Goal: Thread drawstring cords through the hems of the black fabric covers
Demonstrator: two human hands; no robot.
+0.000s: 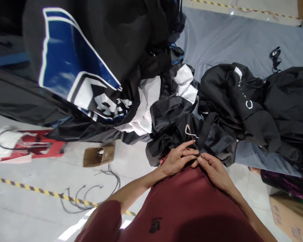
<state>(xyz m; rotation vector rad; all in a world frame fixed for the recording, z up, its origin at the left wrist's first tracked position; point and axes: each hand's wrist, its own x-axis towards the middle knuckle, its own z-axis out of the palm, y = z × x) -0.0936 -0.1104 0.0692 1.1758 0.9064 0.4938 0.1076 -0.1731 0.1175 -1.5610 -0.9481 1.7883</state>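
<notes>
My left hand (178, 158) and my right hand (213, 169) meet in front of my dark red shirt. Their fingertips pinch a thin dark rod or wire (194, 143) from both sides; its lower end is hidden among my fingers. At its upper end hangs a thin white cord (187, 130), bent into a loop. Just beyond my hands lies crumpled black fabric (212, 129) at the table's near edge. White cloth pieces (185, 84) lie on top of the dark pile.
A large black fabric with a blue and white print (63, 47) rises at left. Black garments (252, 104) cover the grey-sheeted table (232, 37) at right. A small carton (86, 157), dark cords (111, 174) and a red frame (44, 144) are on the floor. A cardboard box (293, 215) stands lower right.
</notes>
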